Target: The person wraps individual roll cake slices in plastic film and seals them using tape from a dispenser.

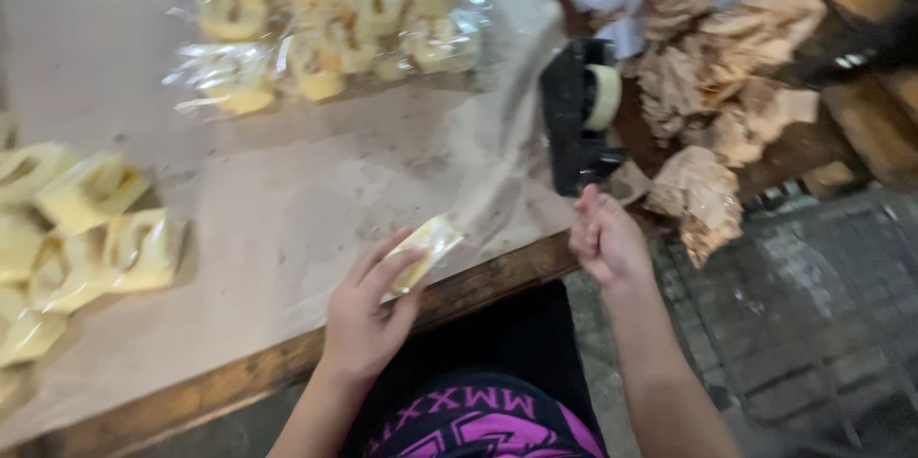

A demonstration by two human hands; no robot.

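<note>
Holding a small yellow packet (424, 250) by its lower end, the left hand (368, 315) has fingers and thumb pinched on it just above the table's wooden edge (239, 381). Brown paper (287, 190) covers the table under it. The right hand (604, 240) is curled loosely closed beside a black tape dispenser (577, 114); whether it holds anything cannot be told. More yellow packets (86, 229) lie at left, bagged ones (335, 18) farther back, crumpled paper (717, 85) at right.
</note>
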